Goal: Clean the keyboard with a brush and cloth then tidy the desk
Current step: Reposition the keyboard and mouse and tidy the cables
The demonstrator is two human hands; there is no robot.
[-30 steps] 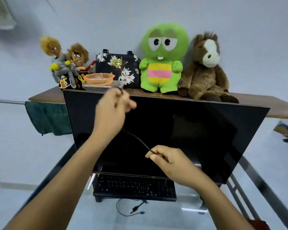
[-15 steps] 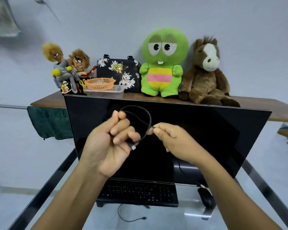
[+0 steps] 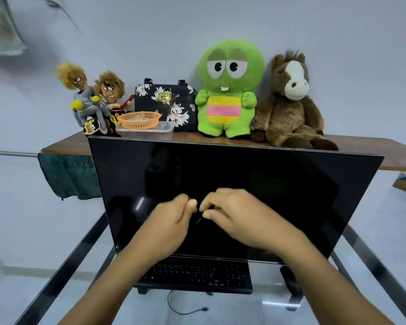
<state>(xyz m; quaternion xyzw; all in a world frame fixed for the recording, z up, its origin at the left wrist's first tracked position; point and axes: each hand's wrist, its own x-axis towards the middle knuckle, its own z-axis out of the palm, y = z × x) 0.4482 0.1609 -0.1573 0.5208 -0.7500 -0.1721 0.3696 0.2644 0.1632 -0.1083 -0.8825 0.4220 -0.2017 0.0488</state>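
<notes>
Left hand (image 3: 171,221) and right hand (image 3: 232,213) curled together before the monitor (image 3: 267,184), both gripping a thin black cable (image 3: 198,220), keyboard (image 3: 197,274) below the monitor

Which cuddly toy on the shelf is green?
The big round-headed toy between the flowery bag and the brown horse; it alone is green, with a pink and yellow tummy.

Round-headed plush toy (image 3: 227,90): green, pink and yellow belly bands
Furry plush horse (image 3: 288,113): brown, white blaze
Boxy handbag (image 3: 164,102): black, white floral print
Plastic mesh basket (image 3: 138,119): orange
Flat keyboard (image 3: 197,275): black
Thin cord (image 3: 198,220): black
</notes>
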